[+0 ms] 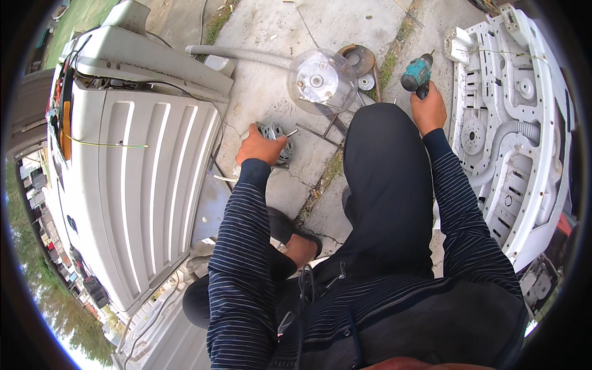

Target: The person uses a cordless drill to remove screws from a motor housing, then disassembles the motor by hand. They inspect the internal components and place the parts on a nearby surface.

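Note:
My left hand (262,148) is closed round an electric motor (280,143), a silvery metal body with a shaft pointing right, low over the concrete. Its underside is partly hidden, so I cannot tell whether it rests on the ground. On the right, my right hand (429,111) grips a teal and black cordless drill (418,73) by its handle. The bit points up and away from me, touching nothing. Between the hands, past my knee, lies a round clear-rimmed metal disc assembly (320,81) with a hub in its middle.
A ribbed white washing machine cabinet (142,191) stands on the left. A white perforated metal panel (502,135) with a grey hose stands at right. A corrugated hose (246,55) and a brown-rimmed pulley (356,60) lie beyond the disc on cracked concrete (271,28).

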{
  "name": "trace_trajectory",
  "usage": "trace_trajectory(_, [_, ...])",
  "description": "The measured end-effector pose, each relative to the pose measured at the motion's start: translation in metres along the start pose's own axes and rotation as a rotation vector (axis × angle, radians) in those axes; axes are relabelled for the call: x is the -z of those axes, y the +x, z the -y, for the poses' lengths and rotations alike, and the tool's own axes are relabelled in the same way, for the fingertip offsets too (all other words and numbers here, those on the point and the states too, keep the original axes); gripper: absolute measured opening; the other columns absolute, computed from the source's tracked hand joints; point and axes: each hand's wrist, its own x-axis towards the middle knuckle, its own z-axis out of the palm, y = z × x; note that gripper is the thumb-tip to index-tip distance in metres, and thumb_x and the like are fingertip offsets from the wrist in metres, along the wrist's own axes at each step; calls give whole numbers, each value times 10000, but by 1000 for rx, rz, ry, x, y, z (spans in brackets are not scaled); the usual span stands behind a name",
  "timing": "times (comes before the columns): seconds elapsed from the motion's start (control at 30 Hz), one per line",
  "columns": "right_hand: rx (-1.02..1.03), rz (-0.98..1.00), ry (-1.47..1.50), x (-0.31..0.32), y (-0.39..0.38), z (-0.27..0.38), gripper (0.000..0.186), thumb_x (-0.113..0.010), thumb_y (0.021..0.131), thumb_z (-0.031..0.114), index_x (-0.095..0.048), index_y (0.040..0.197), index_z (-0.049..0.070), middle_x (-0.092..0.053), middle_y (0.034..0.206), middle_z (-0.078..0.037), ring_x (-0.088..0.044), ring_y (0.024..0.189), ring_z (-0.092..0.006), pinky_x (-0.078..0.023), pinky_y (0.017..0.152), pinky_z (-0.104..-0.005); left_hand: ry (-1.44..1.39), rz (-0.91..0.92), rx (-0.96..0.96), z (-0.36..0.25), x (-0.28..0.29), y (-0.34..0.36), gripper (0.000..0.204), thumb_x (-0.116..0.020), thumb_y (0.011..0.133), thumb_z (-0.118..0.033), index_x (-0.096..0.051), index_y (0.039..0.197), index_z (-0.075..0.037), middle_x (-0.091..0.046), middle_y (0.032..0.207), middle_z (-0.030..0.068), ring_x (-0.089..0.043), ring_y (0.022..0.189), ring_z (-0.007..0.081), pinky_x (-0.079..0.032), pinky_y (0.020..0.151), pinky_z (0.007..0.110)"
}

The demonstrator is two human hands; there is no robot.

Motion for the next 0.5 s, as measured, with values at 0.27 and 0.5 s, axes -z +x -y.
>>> trace_trajectory(0.27, [62,-100,-381,-35,-30,-71,580,-794,829,253,-608,1351,84,-649,1136,-164,-666,1075,-369,-559,882,-500,-378,3,8,24,-2,38,878,-786,711,-545,-604,1297,83,-721,1204,269,-711,1134,369,-531,1000,403])
trace_trajectory(0.5, [323,597,915,-59,-25,-12,234,-722,931,191,-734,1088,18,-740,944,-107,-727,913,-272,-561,827,-365,-753,-163,-74,28,-1,14,991,-841,747,-415,-461,1458,161,-649,1332,291,-669,1191,325,-520,1028,375])
